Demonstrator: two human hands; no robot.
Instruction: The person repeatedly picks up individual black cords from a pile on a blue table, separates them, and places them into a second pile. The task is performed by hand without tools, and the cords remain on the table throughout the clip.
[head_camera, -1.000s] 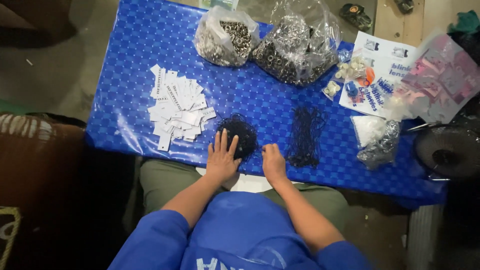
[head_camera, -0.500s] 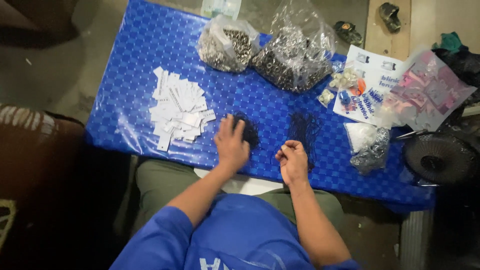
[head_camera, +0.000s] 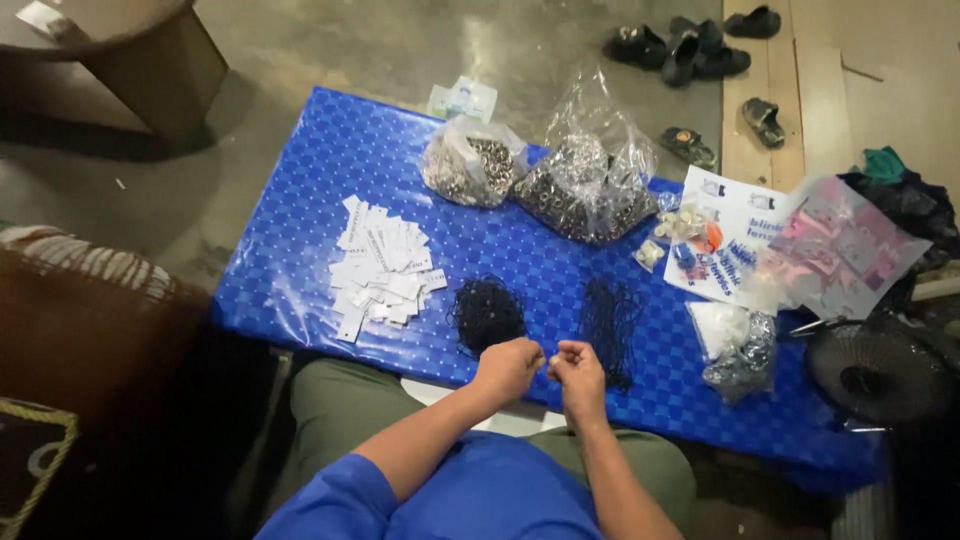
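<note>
My left hand (head_camera: 510, 368) and my right hand (head_camera: 578, 374) are curled shut, their fingertips meeting just above the front edge of the blue table (head_camera: 300, 250). They pinch a tiny thing between them that is too small to make out. Just beyond my left hand lies a round heap of thin black strings (head_camera: 487, 312). A second, longer heap of black strings (head_camera: 610, 318) lies beyond my right hand. A loose pile of white paper tags (head_camera: 385, 270) is spread to the left.
Two clear bags of small metal pieces (head_camera: 470, 165) (head_camera: 590, 190) stand at the table's far edge. Printed packets and a pink-filled bag (head_camera: 840, 245) lie at the right, with a small clear bag (head_camera: 740, 345) and a black fan (head_camera: 865, 375). Sandals (head_camera: 690, 50) lie on the floor.
Both hands have lifted off the black string heaps and drawn back toward me, closing and meeting fingertip to fingertip. The view has tilted up to show more floor.
</note>
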